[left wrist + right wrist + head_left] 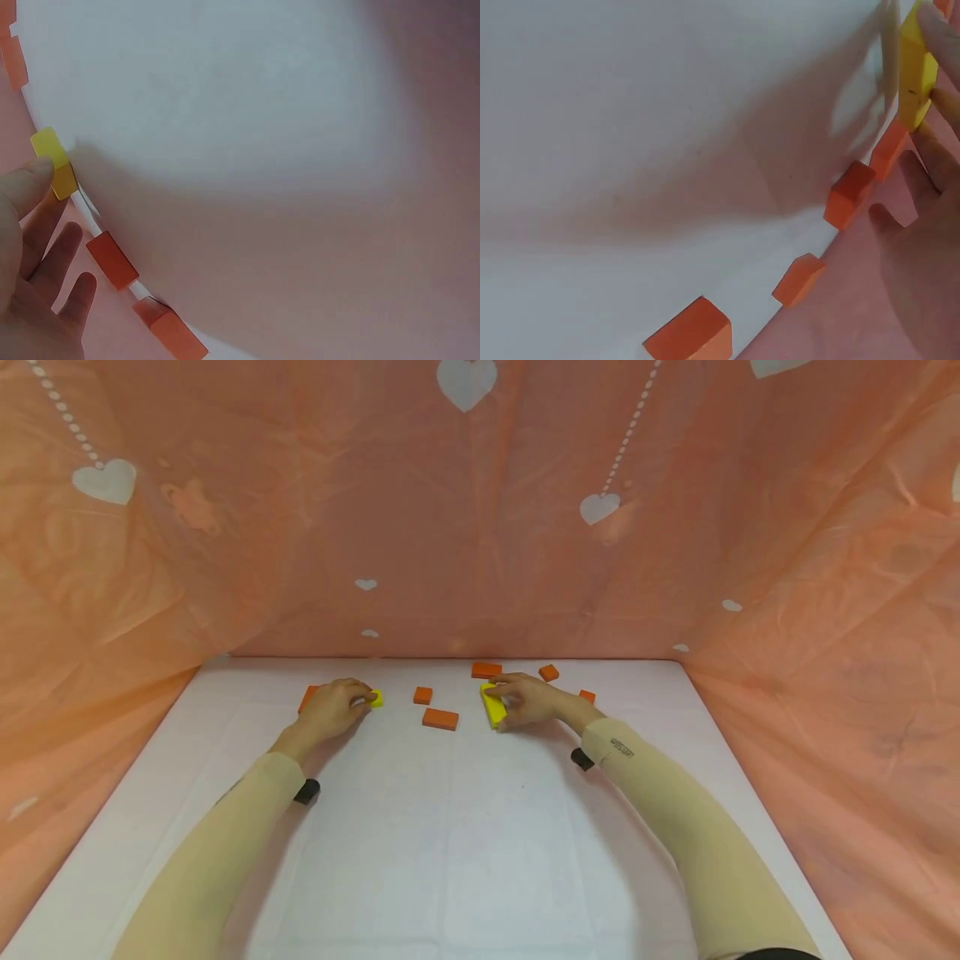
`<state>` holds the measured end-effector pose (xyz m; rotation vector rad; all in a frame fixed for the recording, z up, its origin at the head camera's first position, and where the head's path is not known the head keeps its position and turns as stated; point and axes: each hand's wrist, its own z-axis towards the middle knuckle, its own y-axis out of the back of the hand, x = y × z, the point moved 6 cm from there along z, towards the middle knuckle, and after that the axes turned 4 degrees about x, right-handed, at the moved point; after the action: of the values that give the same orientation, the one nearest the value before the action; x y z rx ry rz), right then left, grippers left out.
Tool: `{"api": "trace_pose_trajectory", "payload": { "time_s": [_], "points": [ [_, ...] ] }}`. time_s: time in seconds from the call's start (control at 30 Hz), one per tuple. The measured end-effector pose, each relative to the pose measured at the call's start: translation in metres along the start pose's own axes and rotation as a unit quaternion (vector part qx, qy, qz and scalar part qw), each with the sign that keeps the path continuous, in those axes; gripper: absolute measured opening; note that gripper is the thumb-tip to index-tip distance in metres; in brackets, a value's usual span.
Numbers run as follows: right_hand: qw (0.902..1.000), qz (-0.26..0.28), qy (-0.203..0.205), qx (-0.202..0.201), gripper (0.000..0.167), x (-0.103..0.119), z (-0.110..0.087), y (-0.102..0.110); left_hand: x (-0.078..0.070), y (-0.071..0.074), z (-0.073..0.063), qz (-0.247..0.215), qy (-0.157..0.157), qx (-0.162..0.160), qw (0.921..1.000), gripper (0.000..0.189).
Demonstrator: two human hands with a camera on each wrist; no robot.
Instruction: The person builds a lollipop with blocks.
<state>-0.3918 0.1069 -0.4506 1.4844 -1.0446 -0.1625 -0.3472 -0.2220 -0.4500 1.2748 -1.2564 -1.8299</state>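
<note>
My left hand (333,706) pinches a small yellow block (377,699) between thumb and fingers, at the far left part of the white table. In the left wrist view the thumb lies on this yellow block (54,162), while the other fingers are spread apart. Right of centre, my right hand (531,698) grips a longer yellow rectangular block (492,707) by its ends. The right wrist view has the long block (916,71) at the upper right edge, partly covered by fingers. Between the hands lie a small orange block (423,695) and an orange rectangular block (440,719).
Another orange rectangular block (487,670) lies at the table's back edge, beyond the right hand. A small orange block (549,672) and a partly hidden orange block (587,697) are near the right wrist. One more orange block (308,696) shows behind the left hand. Pink heart-patterned cloth (465,527) surrounds the table.
</note>
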Motion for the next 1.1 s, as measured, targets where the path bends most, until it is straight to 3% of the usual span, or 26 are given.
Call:
{"api": "trace_pose_trajectory", "payload": {
  "time_s": [0.3, 0.7, 0.9, 1.1],
  "points": [
    [0.9982, 0.027, -0.004, -0.053, 0.075, 0.008, -0.010, 0.001, -0.005, 0.003, -0.002, -0.018, 0.021, 0.011, 0.9996, 0.024],
    [0.9911, 0.044, 0.025, -0.123, 0.070, 0.038, -0.031, -0.007, -0.001, 0.001, -0.004, -0.033, 0.007, -0.007, 0.9994, 0.022],
    [0.9880, 0.050, 0.032, -0.142, 0.070, 0.051, -0.043, -0.020, 0.001, 0.000, -0.008, -0.046, 0.000, -0.019, 0.9988, 0.023],
    [0.9894, 0.035, 0.035, -0.136, 0.068, 0.068, -0.054, -0.037, 0.002, 0.001, -0.009, -0.053, -0.001, -0.025, 0.9983, 0.023]
  ]
}}
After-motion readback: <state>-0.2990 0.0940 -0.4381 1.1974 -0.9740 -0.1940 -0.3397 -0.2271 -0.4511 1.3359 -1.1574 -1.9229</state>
